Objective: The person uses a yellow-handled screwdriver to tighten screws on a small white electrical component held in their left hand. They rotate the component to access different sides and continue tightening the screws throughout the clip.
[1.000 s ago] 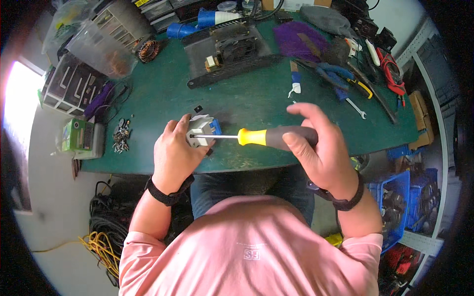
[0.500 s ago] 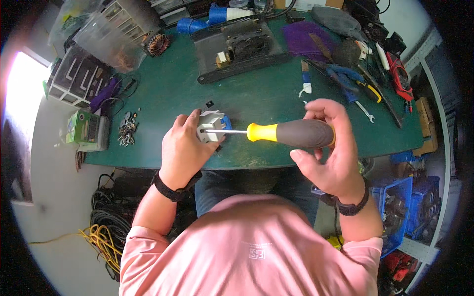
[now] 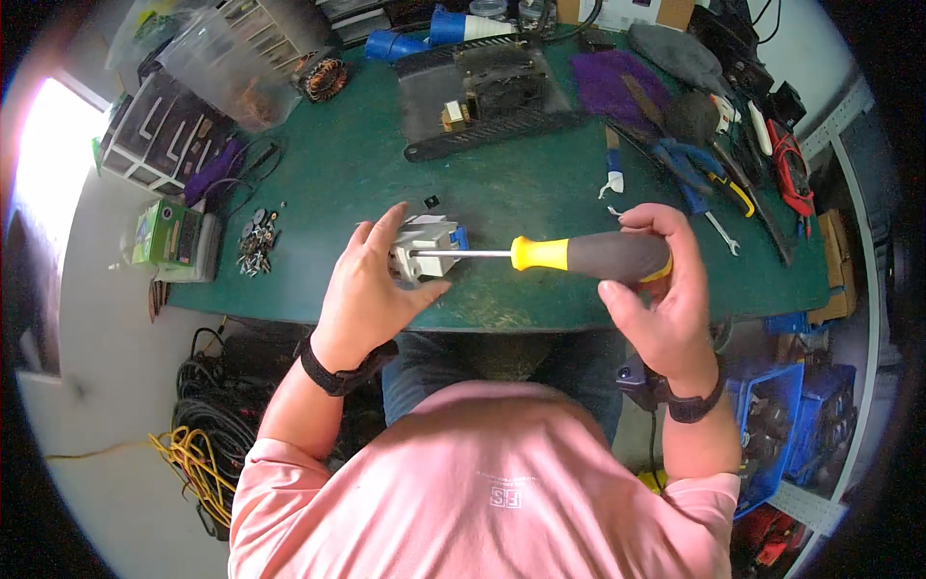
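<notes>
So the left hand (image 3: 362, 294) is wrapped around a small grey and white plastic part (image 3: 424, 253) with a bit of blue on its far side, fingers curled over the top and thumb tucked under it, which looks like a way to stop it spinning or sliding while the tool pushes in. That part sits right at the near edge of the green bench (image 3: 386, 174), just above the person's lap, probably so both elbows can stay tucked and the grip stays steady. The right hand (image 3: 661, 289) is closed around the fat dark handle of a screwdriver (image 3: 564, 254) with a yellow collar, and the shaft runs level from there straight into the side of the part, tip touching or inside it, can't tell how deep. Held sideways like that, the push goes straight against the left palm, which makes sense as a brace. Just beyond the part there's a tiny black piece (image 3: 431, 202) lying loose on the bench. To the left of the part is a little heap of screws (image 3: 257, 243), and further left a green box (image 3: 164, 234). Well beyond the part sits a black tray (image 3: 482, 96) with some electrical bits in it, and off to the right of the part a spread of pliers (image 3: 709, 174) and other tools, all kept apart from the working spot.
</notes>
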`<move>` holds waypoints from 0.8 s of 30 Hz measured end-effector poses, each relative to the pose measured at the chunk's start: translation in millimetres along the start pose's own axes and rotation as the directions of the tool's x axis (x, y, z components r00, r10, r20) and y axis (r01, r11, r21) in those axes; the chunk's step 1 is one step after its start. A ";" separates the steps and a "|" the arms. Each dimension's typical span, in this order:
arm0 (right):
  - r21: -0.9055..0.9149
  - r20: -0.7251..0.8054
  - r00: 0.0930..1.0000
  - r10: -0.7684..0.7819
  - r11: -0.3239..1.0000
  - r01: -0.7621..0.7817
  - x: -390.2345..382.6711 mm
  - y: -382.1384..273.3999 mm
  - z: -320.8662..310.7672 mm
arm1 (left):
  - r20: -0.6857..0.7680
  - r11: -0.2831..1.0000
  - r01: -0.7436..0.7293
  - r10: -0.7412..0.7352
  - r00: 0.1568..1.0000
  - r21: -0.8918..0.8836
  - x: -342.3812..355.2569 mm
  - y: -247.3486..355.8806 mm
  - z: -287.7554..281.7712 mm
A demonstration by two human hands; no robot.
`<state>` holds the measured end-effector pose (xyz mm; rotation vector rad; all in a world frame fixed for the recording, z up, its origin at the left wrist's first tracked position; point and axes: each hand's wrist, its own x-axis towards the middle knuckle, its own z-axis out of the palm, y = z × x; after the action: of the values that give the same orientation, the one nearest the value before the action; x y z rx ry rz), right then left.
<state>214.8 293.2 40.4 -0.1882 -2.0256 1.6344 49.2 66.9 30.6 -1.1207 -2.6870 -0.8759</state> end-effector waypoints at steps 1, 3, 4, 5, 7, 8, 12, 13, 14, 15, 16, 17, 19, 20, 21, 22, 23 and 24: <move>-0.004 0.033 0.999 0.009 1.000 -0.009 1.1 -4.2 -0.7 | 0.018 1.000 0.021 -0.021 1.000 -0.004 -0.2 -2.9 -0.5; -0.027 0.090 0.992 0.086 0.996 -0.084 1.9 -3.7 -4.9 | 0.054 0.998 0.064 -0.063 0.997 -0.011 -0.7 -6.5 -1.1; -0.049 0.113 0.982 0.153 0.988 -0.148 1.6 0.7 -10.5 | 0.057 0.997 0.068 -0.067 0.996 -0.021 -1.3 -6.7 -2.0; -0.074 0.131 0.967 0.219 0.975 -0.211 1.6 4.4 -13.0 | 0.060 0.997 0.070 -0.068 0.996 -0.032 -1.0 -6.2 -2.5; 0.008 0.056 0.995 0.083 0.996 -0.084 1.1 9.0 -7.0 | 0.077 0.994 0.086 -0.080 0.994 -0.074 -0.1 -4.0 -4.5; 0.045 0.018 1.000 0.015 0.999 -0.016 1.0 10.6 -4.2 | 0.088 0.989 0.103 -0.094 0.992 -0.105 0.4 -2.3 -6.4; 0.126 0.003 0.990 0.140 0.982 -0.140 0.3 11.9 -7.6 | 0.111 0.981 0.076 -0.057 0.992 -0.177 1.1 -8.0 -9.3; 0.089 0.014 0.969 0.246 0.965 -0.246 -0.2 11.1 -9.6 | 0.102 0.982 0.054 -0.036 0.994 -0.180 1.2 -11.3 -9.7; 0.049 0.026 0.954 0.297 0.953 -0.298 0.8 9.6 -10.9 | 0.091 0.983 0.034 -0.017 0.996 -0.182 1.1 -16.1 -9.3; 0.007 0.037 0.937 0.348 0.937 -0.348 2.1 7.3 -11.9 | 0.078 0.983 0.014 0.001 0.997 -0.184 0.8 -20.1 -8.8; -0.036 0.045 0.917 0.397 0.918 -0.395 3.0 5.6 -12.3 | 0.071 0.982 0.006 0.007 0.997 -0.188 0.2 -22.7 -8.4; -0.040 0.036 0.933 0.359 0.933 -0.358 2.7 6.1 -11.2 | 0.063 0.981 0.001 0.011 0.998 -0.192 -1.0 -25.3 -8.5; -0.054 -0.016 1.000 -0.012 0.998 0.011 2.8 25.6 -8.4 | 0.061 0.975 0.001 0.013 0.998 -0.223 -0.1 -28.0 -6.8; -0.026 -0.020 1.000 -0.015 1.000 0.014 1.8 27.7 -8.4 | 0.062 0.969 0.018 -0.003 0.998 -0.248 -0.4 -29.1 -5.5; 0.002 -0.024 1.000 -0.020 1.000 0.020 1.3 29.8 -8.4 | 0.063 0.961 0.034 -0.018 0.998 -0.273 -0.7 -29.4 -4.8; 0.030 -0.027 0.999 -0.026 0.999 0.027 1.1 31.7 -8.3 | 0.058 0.962 0.038 -0.024 0.998 -0.269 -0.8 -29.0 -4.7; 0.094 -0.010 0.993 0.120 0.989 -0.118 -0.3 25.4 -9.2 | 0.051 0.963 0.044 -0.031 0.998 -0.266 -1.1 -28.7 -4.6; 0.152 0.016 0.965 0.262 0.953 -0.262 -0.5 18.9 -10.2 | 0.044 0.963 0.049 -0.039 0.998 -0.263 -1.6 -28.7 -4.7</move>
<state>216.0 306.8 23.7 -0.4200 -1.9253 1.9408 30.4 47.2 20.5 -1.1393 -2.6936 -1.2646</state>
